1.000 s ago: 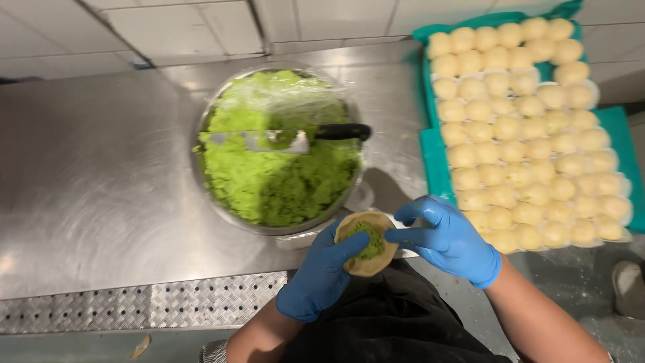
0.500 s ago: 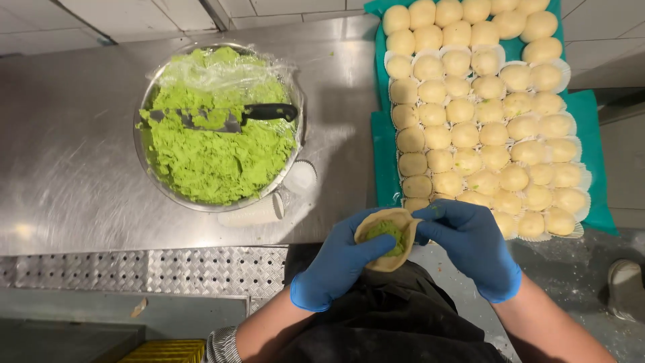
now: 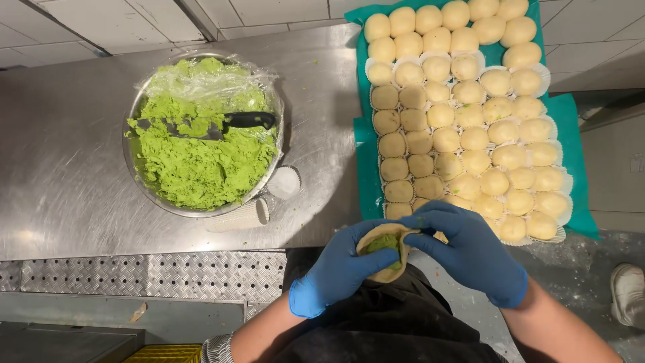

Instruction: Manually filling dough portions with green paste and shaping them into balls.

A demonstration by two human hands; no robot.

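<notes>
Head view. The left hand (image 3: pixel 339 272), in a blue glove, cups a round of dough (image 3: pixel 384 252) from below, just off the near edge of the steel bench (image 3: pixel 67 168). A lump of green filling (image 3: pixel 383 242) sits in the middle of the dough. The right hand (image 3: pixel 470 252), also gloved in blue, has its fingers (image 3: pixel 430 218) curled over the far rim of the dough, pinching it inward; the left fingers are closed around the dough's underside.

On the bench, toward the left, stands a metal bowl (image 3: pixel 134 128) of green paste, with a black-handled knife (image 3: pixel 222 124) lying in the paste. Stacked paper cups (image 3: pixel 242 215) lie beside the bowl's near rim. At the right edge, a teal tray (image 3: pixel 571 134) carries rows of closed dough balls (image 3: pixel 470 114) in paper cases.
</notes>
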